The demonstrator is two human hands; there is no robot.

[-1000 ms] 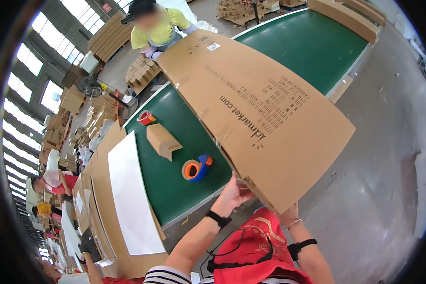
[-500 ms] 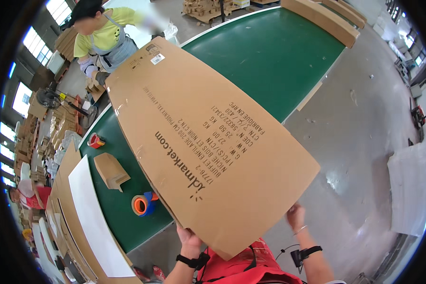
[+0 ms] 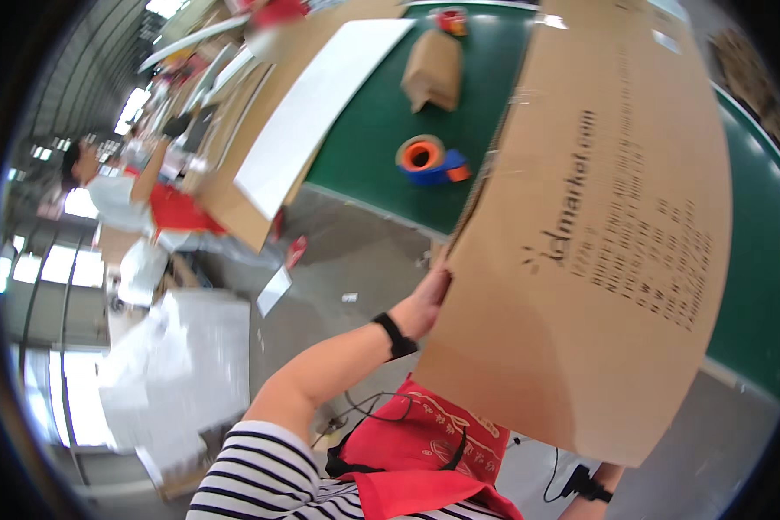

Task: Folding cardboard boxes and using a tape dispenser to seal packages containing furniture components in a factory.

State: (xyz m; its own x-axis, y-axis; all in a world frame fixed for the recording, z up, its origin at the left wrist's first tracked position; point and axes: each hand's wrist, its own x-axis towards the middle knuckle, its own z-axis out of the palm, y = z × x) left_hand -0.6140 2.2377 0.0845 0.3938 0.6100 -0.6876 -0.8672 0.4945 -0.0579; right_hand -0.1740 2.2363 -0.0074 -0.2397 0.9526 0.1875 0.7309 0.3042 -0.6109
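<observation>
A long brown cardboard carton (image 3: pixel 572 347) with black print fills the right half of the view, its near end toward my body and its far end over the green table. My left hand (image 3: pixel 428 299) grips the carton's left edge near that end, fingers partly hidden beneath it. My right forearm (image 3: pixel 596 498) reaches up to the carton's near right corner; the hand itself is hidden behind the cardboard. Left of the carton, on the table, lies a blue tape dispenser (image 3: pixel 445 169) with an orange-cored roll. Beyond it are a folded cardboard piece (image 3: pixel 433 78) and a red tape dispenser (image 3: pixel 451 21).
The green table (image 3: pixel 360 165) runs under the carton. A white panel (image 3: pixel 312 113) lies on cardboard at its left. A co-worker in a red apron (image 3: pixel 178 208) stands farther left. White-wrapped goods (image 3: pixel 182 373) stand on the floor, with a scrap (image 3: pixel 274 291) nearby.
My view has swung left, so the carton and table now appear farther right. The person who held the carton's far end is out of view. My left hand still grips the carton.
</observation>
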